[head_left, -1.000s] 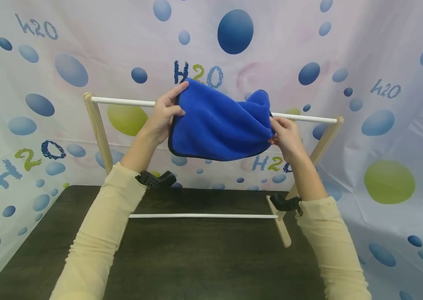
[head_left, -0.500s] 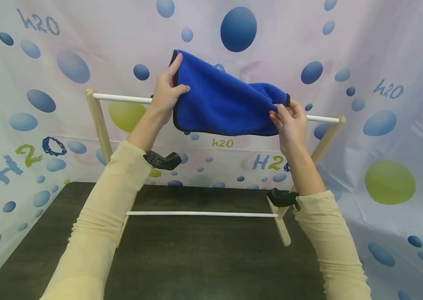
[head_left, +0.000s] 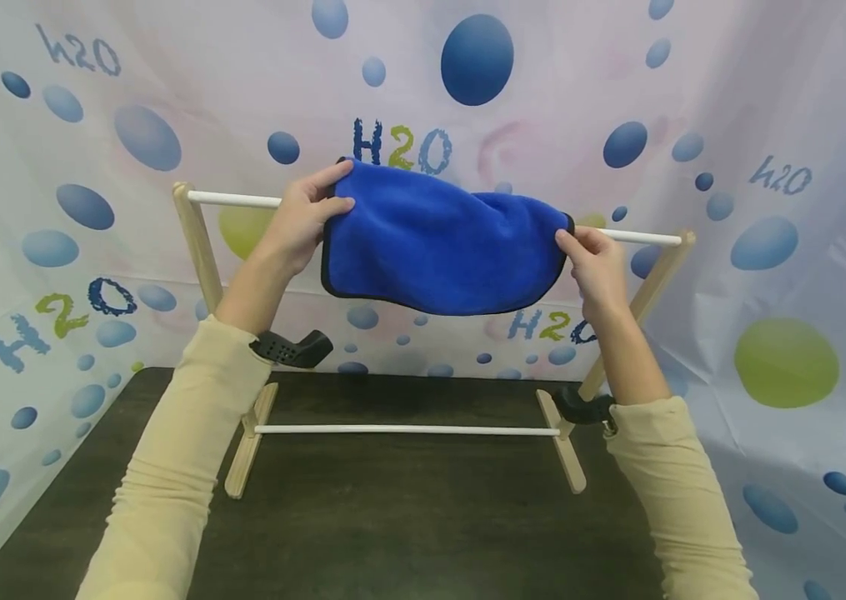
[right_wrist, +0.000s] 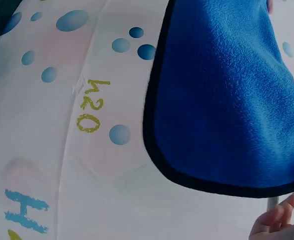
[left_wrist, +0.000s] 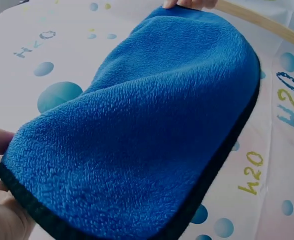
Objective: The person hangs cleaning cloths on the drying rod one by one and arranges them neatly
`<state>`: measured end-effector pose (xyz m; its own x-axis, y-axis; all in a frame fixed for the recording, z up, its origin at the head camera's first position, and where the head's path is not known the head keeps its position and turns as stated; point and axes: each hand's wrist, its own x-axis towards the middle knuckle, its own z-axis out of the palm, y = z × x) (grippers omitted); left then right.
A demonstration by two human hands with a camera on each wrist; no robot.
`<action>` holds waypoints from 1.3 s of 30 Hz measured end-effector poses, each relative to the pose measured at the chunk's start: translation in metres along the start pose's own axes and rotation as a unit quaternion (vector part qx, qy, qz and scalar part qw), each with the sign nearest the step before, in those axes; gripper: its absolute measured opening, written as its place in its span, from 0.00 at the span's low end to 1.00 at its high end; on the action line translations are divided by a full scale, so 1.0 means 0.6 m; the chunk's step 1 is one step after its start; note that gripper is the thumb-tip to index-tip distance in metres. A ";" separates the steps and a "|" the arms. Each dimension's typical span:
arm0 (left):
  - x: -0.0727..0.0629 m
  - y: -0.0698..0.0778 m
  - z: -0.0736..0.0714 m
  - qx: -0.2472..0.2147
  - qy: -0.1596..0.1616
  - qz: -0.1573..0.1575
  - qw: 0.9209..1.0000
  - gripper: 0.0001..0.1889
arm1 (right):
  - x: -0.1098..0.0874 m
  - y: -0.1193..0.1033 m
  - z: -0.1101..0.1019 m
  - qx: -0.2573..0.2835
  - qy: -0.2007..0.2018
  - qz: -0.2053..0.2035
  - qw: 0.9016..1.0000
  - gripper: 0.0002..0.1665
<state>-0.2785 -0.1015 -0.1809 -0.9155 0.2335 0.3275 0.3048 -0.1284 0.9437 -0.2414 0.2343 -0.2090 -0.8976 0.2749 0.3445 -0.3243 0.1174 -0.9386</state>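
Between both hands a blue plush cloth (head_left: pixel 441 242) with black edging is stretched out in the air, overlapping the rack's upper white rod (head_left: pixel 235 199) in the head view. My left hand (head_left: pixel 298 217) pinches its left side near the upper corner. At the opposite corner my right hand (head_left: pixel 593 262) grips it between thumb and fingers. The cloth (left_wrist: pixel 137 120) fills most of the left wrist view, its surface gently folded. A rounded, black-bound corner of the cloth (right_wrist: pixel 226 110) shows in the right wrist view, with right-hand fingers (right_wrist: pixel 281 220) at its lower edge.
The wooden rack has a left post (head_left: pixel 199 242), a right post (head_left: pixel 655 279) and a lower white rod (head_left: pixel 407 429), standing on a dark table (head_left: pixel 407 517). A white curtain (head_left: pixel 790 242) printed with blue and green bubbles hangs behind and at the sides.
The cloth rose, then came down again with both hands. Its right part, bunched earlier, is now spread out, with the right hand at the corner and the hands farther apart.
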 end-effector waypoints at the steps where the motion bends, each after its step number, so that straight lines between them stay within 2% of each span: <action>1: 0.000 -0.002 0.001 0.002 0.006 0.002 1.000 0.27 | 0.001 0.001 0.001 -0.005 0.004 -0.007 1.000 0.03; 6: 0.003 -0.007 0.003 -0.006 0.026 0.011 1.000 0.23 | 0.009 0.000 0.007 0.033 -0.024 -0.030 0.999 0.07; 10: 0.008 -0.002 0.005 -0.010 0.003 0.009 1.000 0.26 | 0.014 -0.011 0.010 0.046 -0.068 -0.028 0.996 0.09; 14: 0.015 0.008 0.004 -0.016 -0.025 0.007 1.000 0.32 | 0.020 -0.030 0.013 0.049 -0.115 -0.005 0.992 0.16; 16: 0.020 0.014 0.004 -0.043 -0.018 0.039 0.998 0.35 | 0.024 -0.039 0.015 0.081 -0.122 -0.004 0.989 0.21; 18: 0.025 0.019 0.006 -0.081 -0.003 0.087 0.993 0.37 | 0.027 -0.047 0.019 0.119 -0.120 -0.023 0.985 0.26; 20: 0.030 0.023 0.009 -0.100 0.009 0.115 0.988 0.38 | 0.027 -0.052 0.025 0.138 -0.108 -0.028 0.984 0.26; 22: 0.032 0.025 0.011 -0.087 0.016 0.093 0.992 0.37 | 0.026 -0.054 0.028 0.123 -0.099 -0.008 0.987 0.25; 25: 0.028 0.025 0.008 -0.039 0.001 0.013 0.999 0.34 | 0.021 -0.051 0.027 0.053 -0.095 0.054 0.993 0.21; 27: 0.022 0.022 0.004 -0.021 -0.003 -0.027 0.999 0.32 | 0.018 -0.047 0.023 0.020 -0.093 0.077 0.993 0.21; 30: 0.014 0.019 -0.004 -0.021 0.002 -0.036 0.999 0.31 | 0.017 -0.038 0.016 0.020 -0.085 0.077 0.993 0.20; 35: 0.003 0.015 -0.013 -0.016 0.018 -0.034 0.999 0.30 | 0.013 -0.026 0.010 0.074 -0.073 0.064 0.992 0.20; 39: -0.002 0.010 -0.015 -0.013 0.029 -0.035 0.999 0.31 | 0.008 -0.018 0.013 0.107 -0.041 0.056 0.992 0.21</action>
<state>-0.2781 -0.1114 -0.1761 -0.9486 0.1860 0.2561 0.2327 -0.1387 0.9626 -0.2446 0.2269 -0.1971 -0.9500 0.1944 0.2443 -0.2698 -0.1169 -0.9558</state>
